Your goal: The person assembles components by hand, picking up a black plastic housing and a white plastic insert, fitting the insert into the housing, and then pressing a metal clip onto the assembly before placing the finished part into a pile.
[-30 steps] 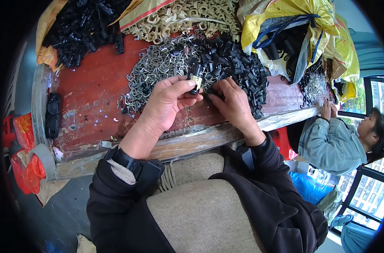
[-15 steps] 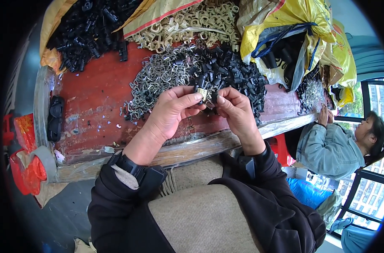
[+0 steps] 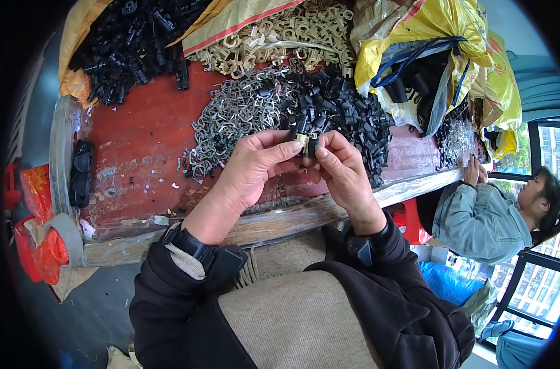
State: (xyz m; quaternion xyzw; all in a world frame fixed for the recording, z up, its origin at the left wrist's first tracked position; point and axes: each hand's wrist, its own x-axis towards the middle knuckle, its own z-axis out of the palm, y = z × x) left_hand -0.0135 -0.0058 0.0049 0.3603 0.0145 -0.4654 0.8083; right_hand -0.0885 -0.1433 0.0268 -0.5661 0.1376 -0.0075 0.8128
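1. Nearest my view, my left hand point(image 3: 258, 161) pinches the cream-collared fitting point(image 3: 300, 140) between thumb and fingers, above the red surface point(image 3: 138, 138). I take this fitting as my landmark.
2. My right hand point(image 3: 344, 171), just right of the fitting, grips a small black piece point(image 3: 312, 147) by thumb and fingertips.
3. I judge this relation to be the one that matters: the small black piece sits immediately right of the cream collar, and the fitting's long axis runs roughly away from my body. Fingers hide the meeting edges, so I cannot tell whether the two touch. The right hand is the nearer one to that side.
4. Beyond the fitting, metal hooks point(image 3: 231, 117) spread to its left, loose black parts point(image 3: 354, 111) to its right.
5. Farther behind it lie cream rings point(image 3: 280, 34).
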